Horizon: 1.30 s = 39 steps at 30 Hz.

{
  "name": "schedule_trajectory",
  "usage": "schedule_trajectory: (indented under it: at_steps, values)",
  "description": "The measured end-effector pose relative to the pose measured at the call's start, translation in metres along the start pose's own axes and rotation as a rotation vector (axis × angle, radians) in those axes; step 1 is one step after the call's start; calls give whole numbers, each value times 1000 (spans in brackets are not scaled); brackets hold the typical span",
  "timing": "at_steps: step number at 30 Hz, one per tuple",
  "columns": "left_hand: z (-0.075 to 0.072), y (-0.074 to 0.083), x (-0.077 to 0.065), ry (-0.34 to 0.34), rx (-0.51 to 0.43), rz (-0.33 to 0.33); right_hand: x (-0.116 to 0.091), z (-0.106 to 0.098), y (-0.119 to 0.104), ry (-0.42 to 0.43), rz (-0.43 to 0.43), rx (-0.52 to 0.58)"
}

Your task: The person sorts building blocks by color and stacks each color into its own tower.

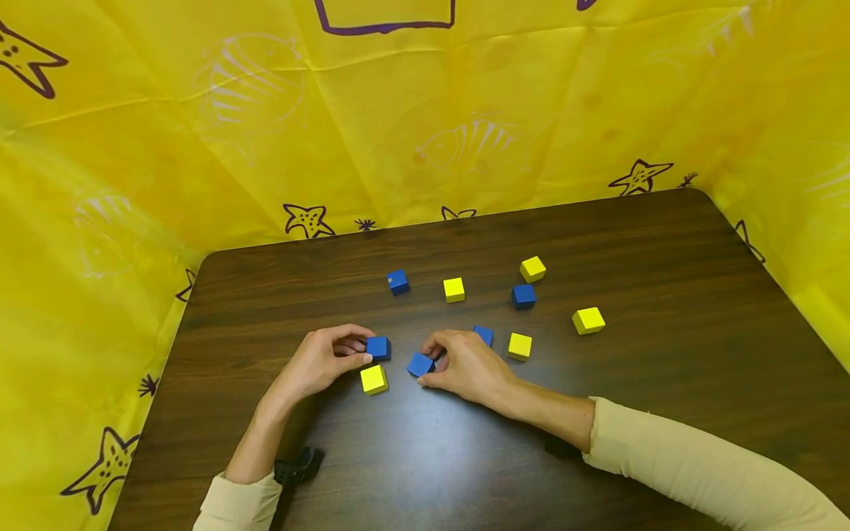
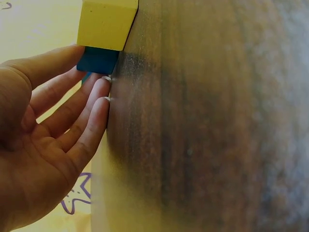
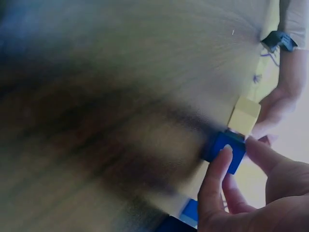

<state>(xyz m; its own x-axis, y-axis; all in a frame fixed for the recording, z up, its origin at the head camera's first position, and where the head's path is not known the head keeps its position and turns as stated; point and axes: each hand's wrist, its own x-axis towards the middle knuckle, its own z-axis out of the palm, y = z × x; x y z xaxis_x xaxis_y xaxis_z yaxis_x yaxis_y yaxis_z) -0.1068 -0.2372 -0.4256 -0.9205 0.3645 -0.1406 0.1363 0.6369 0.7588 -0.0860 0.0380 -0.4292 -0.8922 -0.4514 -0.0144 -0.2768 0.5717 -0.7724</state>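
Observation:
On the dark table my left hand point(image 1: 325, 358) pinches a blue cube point(image 1: 378, 348) between thumb and fingers. Just in front of that cube lies a yellow cube point(image 1: 374, 380), which hides part of the blue one point(image 2: 98, 60) in the left wrist view. To the right, my right hand point(image 1: 468, 365) holds a second blue cube point(image 1: 420, 364) by thumb and fingertips; the right wrist view shows this cube point(image 3: 231, 151) turned at an angle. A small gap separates the two held cubes. Behind my right hand another blue cube point(image 1: 483, 335) is partly hidden.
Beside the right hand sits a yellow cube point(image 1: 520, 346). Farther back are blue cubes point(image 1: 398, 282) point(image 1: 523, 296) and yellow cubes point(image 1: 454, 290) point(image 1: 533, 269), with one more yellow cube point(image 1: 588, 321) at the right. Yellow patterned cloth point(image 1: 372, 133) hangs around the wooden table point(image 1: 664, 295).

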Motion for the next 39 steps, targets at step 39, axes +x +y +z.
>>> schedule_trajectory:
  at_steps: [39]
  values:
    - [0,3,1,12,-34,-18,28,-2,-9,2,24,106]
